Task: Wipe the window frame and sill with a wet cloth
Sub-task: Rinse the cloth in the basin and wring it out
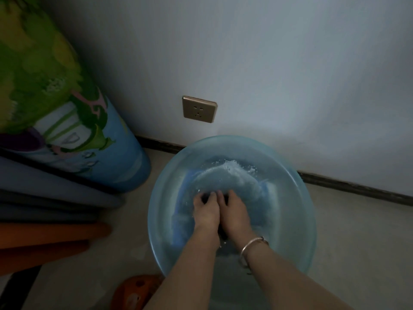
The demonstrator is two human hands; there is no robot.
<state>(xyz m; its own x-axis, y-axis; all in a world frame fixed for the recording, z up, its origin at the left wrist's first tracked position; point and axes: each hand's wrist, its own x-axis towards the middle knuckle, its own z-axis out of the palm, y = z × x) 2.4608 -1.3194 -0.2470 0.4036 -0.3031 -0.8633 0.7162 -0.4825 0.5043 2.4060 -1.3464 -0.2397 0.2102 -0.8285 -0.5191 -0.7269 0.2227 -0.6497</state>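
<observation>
Holding a dark cloth point(224, 233) underwater, we see only slivers of it between the left hand point(206, 212) and right hand point(234, 212), both curled around it. The translucent blue basin point(156, 211) on the floor point(357, 242) holds splashing water point(237, 173).

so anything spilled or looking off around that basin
No spill shows on the floor. One thing stands out: the water-filled blue basin sits right below a wall socket, and water is splashing at the far side while both hands, left hand and right hand, work a dark cloth.
</observation>
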